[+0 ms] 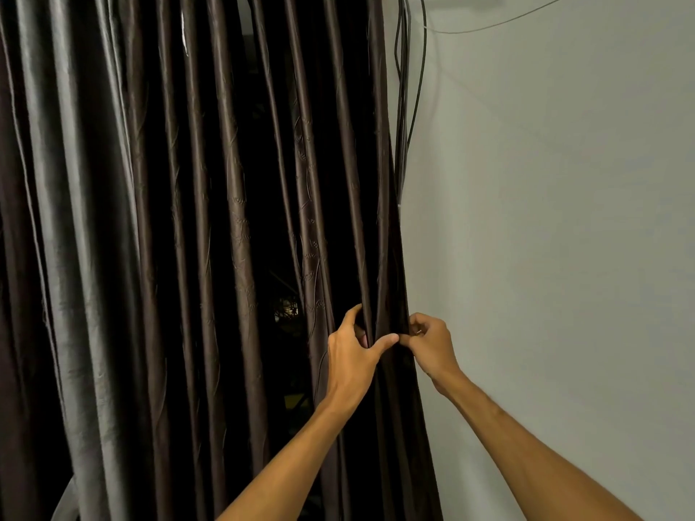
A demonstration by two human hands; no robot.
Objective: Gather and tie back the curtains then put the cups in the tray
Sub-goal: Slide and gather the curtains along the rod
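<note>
One dark brown curtain (210,220) is hanging across the left and middle of the view, its long axis running top to bottom, leaning slightly so the lower part is drifting rightward; the pleats are running the same way, roughly a dozen folds catching light, exact count hard to fix in the shadow. A faint leaf pattern is showing on the middle folds. Two hands are working at the curtain's right edge, close together, low in the frame. The left hand (353,347) is pinching a fold, thumb lying across the front of the cloth and pointing right, fingers tucking behind. The right hand (428,342) is curling closed at the very edge of the fabric, just beside the left thumb tip; whether it is gripping cloth or something small is too dim to tell. Both forearms are reaching up from the bottom edge, bare. A narrow gap between folds left of the left hand is showing darkness with a few small lights. To the right, a plain pale wall (564,220) is filling the rest. A bundle of several thin dark cables (404,107) is hanging down the wall just beside the curtain's edge, and one thin wire (500,26) is crossing the top right corner
</note>
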